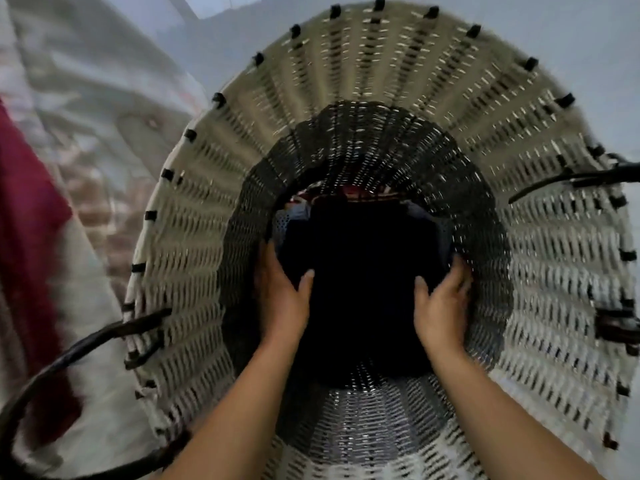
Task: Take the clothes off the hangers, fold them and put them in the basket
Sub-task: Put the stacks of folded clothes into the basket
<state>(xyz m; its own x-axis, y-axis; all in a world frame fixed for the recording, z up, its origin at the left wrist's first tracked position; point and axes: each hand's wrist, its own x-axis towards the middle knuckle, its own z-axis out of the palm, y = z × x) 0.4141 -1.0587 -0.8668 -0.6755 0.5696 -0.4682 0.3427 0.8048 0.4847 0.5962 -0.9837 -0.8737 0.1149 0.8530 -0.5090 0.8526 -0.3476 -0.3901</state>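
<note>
Both hands reach down inside the basket, a tall woven one whose wall is pale near the rim and black lower down. Low in the basket, between the hands, sits a dark folded garment. It lies on top of other clothes, of which only red, white and pale blue edges show past its far side.

The left hand grips the garment's left edge and the right hand grips its right edge. Each thumb lies on top of the cloth. The fingers run down the sides and out of sight, so how far they curl under cannot be told. The hands are well apart, one on each flank, and their backs are close against the black inner wall. That wall is narrow here and crowds them on both sides, and the garment fills nearly the whole width between them. Both forearms cross the near rim.

A dark left handle loops out from the basket's left side, and a right handle juts out at the right edge of the view. Left of the basket is a blurred pale cloth, with a red cloth at the far left. Beyond the rim is a plain pale surface.
</note>
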